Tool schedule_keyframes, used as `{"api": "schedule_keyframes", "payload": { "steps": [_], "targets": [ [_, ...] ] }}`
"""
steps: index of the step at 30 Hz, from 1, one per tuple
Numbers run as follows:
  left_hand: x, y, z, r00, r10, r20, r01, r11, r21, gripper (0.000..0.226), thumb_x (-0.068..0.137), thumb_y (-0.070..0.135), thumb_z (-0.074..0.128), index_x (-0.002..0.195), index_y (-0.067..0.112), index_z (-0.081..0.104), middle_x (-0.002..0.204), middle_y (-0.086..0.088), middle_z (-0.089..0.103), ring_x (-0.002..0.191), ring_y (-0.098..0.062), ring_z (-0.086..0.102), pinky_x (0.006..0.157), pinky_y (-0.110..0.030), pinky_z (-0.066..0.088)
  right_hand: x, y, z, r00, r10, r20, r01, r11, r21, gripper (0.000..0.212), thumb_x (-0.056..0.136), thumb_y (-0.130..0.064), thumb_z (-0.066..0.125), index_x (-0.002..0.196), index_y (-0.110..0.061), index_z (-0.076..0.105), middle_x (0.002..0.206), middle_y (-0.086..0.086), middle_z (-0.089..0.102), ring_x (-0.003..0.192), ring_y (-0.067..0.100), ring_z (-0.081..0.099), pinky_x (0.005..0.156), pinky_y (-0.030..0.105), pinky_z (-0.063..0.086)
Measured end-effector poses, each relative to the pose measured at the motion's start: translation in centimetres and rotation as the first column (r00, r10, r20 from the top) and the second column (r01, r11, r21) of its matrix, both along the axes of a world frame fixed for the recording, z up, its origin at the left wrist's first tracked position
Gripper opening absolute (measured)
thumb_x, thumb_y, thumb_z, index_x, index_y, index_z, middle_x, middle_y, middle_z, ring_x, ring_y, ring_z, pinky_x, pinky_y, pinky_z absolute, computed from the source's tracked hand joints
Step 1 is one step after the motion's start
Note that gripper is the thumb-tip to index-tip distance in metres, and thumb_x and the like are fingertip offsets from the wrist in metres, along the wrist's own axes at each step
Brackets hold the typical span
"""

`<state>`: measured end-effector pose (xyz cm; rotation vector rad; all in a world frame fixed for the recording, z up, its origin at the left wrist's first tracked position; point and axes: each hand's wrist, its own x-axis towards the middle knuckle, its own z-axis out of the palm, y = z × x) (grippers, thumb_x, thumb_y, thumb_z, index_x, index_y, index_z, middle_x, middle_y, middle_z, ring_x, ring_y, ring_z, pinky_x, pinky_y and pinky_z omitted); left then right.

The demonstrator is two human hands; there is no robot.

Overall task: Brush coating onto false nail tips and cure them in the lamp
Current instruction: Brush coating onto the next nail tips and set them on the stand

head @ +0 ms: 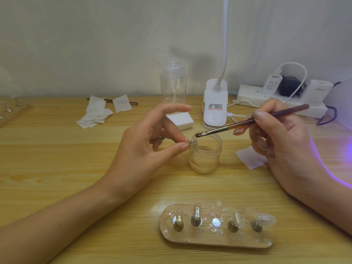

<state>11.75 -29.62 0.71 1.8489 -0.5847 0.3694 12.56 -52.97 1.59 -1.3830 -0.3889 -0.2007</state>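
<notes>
Wooden table (57, 159): carries all items. Curing lamp (342, 100): far right edge, partly cut off, casting violet light on the table. Power strip (253, 96): against the wall, chargers plugged in. Clip lamp (215, 103): white, behind the jar.

Left hand (144, 145): thumb and one finger pinch a small stand bearing a clear nail tip (194, 140), held at the jar's left rim; the forefinger is raised and apart. Right hand (282, 141): fingers curl round the brush (247, 121) as round a pen, bristles over the jar mouth just beside the held tip; contact cannot be confirmed.

Holder board (217, 239): near the table's front edge, four stands with tips upright or tilted, the middle spot bare. Pump bottle (173, 82): clear, by the wall. Glass jar (205, 157): open, between the hands. Wipes (95, 113): loose pile, back left.
</notes>
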Motion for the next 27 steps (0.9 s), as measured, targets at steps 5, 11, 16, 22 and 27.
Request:
{"api": "schedule_keyframes", "payload": {
  "steps": [5, 11, 16, 22, 27],
  "targets": [
    [-0.03, -0.01, 0.06, 0.999, 0.010, 0.031, -0.010, 1.000, 0.013, 0.048, 0.084, 0.014, 0.076, 0.127, 0.030, 0.060, 0.081, 0.008, 0.070, 0.079, -0.022, 0.065, 0.059, -0.044, 0.038, 0.01, 0.15, -0.13, 1.000, 0.018, -0.022, -0.020, 0.998, -0.060, 0.020, 0.090, -0.029, 0.060, 0.070, -0.031, 0.059, 0.074, 0.008, 0.072, 0.047, 0.008, 0.033, 0.042, 0.013, 0.029],
    [-0.08, -0.05, 0.18, 0.999, 0.012, 0.042, -0.013, 1.000, 0.022, 0.046, 0.085, 0.014, 0.075, 0.125, 0.030, 0.060, 0.081, 0.007, 0.071, 0.082, -0.022, 0.066, 0.060, -0.040, 0.040, 0.23, 0.06, -0.13, 0.999, -0.025, -0.045, 0.024, 1.000, -0.021, 0.020, 0.090, -0.027, 0.058, 0.070, -0.029, 0.056, 0.074, 0.009, 0.072, 0.048, 0.007, 0.036, 0.043, 0.012, 0.031],
    [-0.09, 0.00, 0.13, 0.999, 0.010, 0.051, -0.012, 0.999, 0.040, 0.045, 0.085, 0.015, 0.075, 0.125, 0.030, 0.060, 0.082, 0.008, 0.071, 0.082, -0.019, 0.065, 0.062, -0.023, 0.040, 0.01, 0.19, -0.04, 0.999, 0.042, -0.011, -0.043, 0.998, -0.055, 0.021, 0.090, -0.028, 0.059, 0.070, -0.032, 0.060, 0.074, 0.008, 0.072, 0.048, 0.008, 0.035, 0.043, 0.013, 0.030],
    [-0.12, 0.09, 0.12, 0.998, 0.006, 0.057, -0.009, 0.999, 0.045, 0.044, 0.086, 0.015, 0.075, 0.125, 0.028, 0.061, 0.082, 0.008, 0.071, 0.080, -0.016, 0.064, 0.068, -0.011, 0.039, 0.21, 0.04, -0.06, 0.998, -0.027, -0.057, 0.025, 0.999, -0.025, 0.020, 0.089, -0.026, 0.058, 0.070, -0.029, 0.055, 0.073, 0.009, 0.071, 0.048, 0.008, 0.035, 0.043, 0.013, 0.030],
    [-0.30, 0.03, 0.21, 0.997, 0.008, 0.073, -0.012, 0.998, 0.060, 0.044, 0.086, 0.013, 0.074, 0.126, 0.025, 0.060, 0.082, 0.009, 0.071, 0.086, -0.008, 0.066, 0.067, -0.011, 0.038, 0.01, 0.19, 0.03, 0.999, 0.043, -0.023, -0.044, 0.998, -0.043, 0.021, 0.090, -0.028, 0.059, 0.070, -0.032, 0.059, 0.075, 0.008, 0.072, 0.048, 0.008, 0.035, 0.043, 0.014, 0.030]
  ]
}}
